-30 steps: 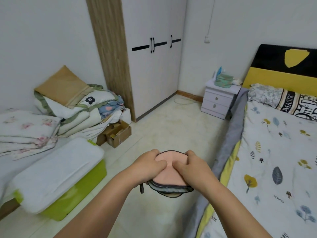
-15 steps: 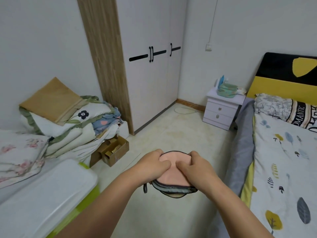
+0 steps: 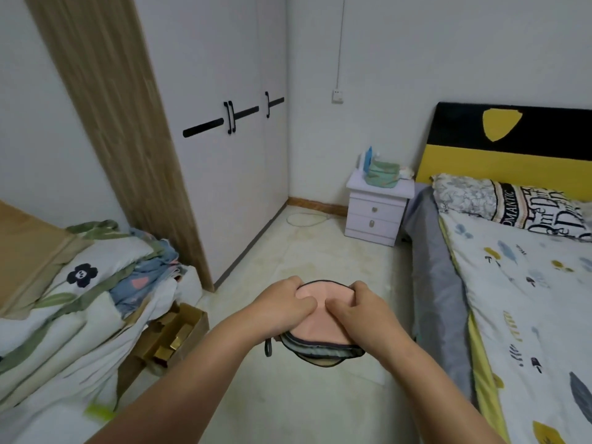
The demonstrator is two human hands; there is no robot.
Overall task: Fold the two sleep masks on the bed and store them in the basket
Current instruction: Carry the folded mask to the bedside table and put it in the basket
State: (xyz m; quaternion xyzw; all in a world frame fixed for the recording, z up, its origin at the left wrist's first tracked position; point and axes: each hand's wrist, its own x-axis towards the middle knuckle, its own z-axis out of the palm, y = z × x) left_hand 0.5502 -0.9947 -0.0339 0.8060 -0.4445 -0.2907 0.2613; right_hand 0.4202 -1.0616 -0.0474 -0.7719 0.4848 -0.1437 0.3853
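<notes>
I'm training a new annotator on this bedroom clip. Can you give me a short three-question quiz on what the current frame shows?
1. True or false: the folded sleep masks are lying flat on the bed.
2. Which hands grip the masks? A) left hand only B) right hand only C) both
3. Fill in: the green fabric basket sits on top of the white ____.

Key:
1. False. They are held in the air over the floor, beside the bed.
2. C. The left hand and right hand both pinch the stack, thumbs on the pink top face.
3. Nightstand.
</notes>
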